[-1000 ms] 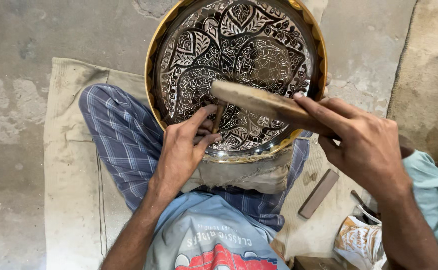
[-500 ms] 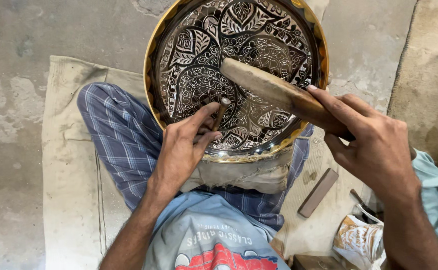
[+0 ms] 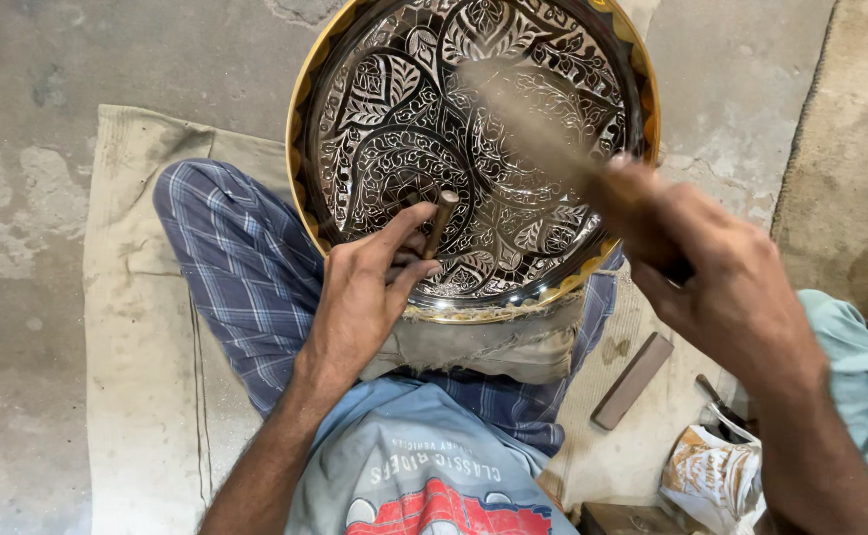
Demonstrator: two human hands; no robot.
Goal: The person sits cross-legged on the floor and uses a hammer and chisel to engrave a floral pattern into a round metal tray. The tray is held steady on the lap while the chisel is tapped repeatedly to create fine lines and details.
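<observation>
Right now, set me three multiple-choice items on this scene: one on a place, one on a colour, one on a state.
1. Where does the flat bar-shaped block lie?
A. On the engraved tray
B. On the cloth beside the person's leg, below the tray's rim
C. In the left hand

2. What colour is the rim of the engraved tray?
A. Golden yellow
B. Red
C. Green

3. What is the left hand doing?
A. Lying open and flat on the floor
B. Pinching a small chisel against the tray
C. Gripping the mallet

Answers:
1 B: the block lies on the cloth, apart from the tray.
2 A: a golden band circles the dark patterned face.
3 B: the fingers close round the chisel, whose tip meets the tray; the right hand holds the blurred wooden mallet.
</observation>
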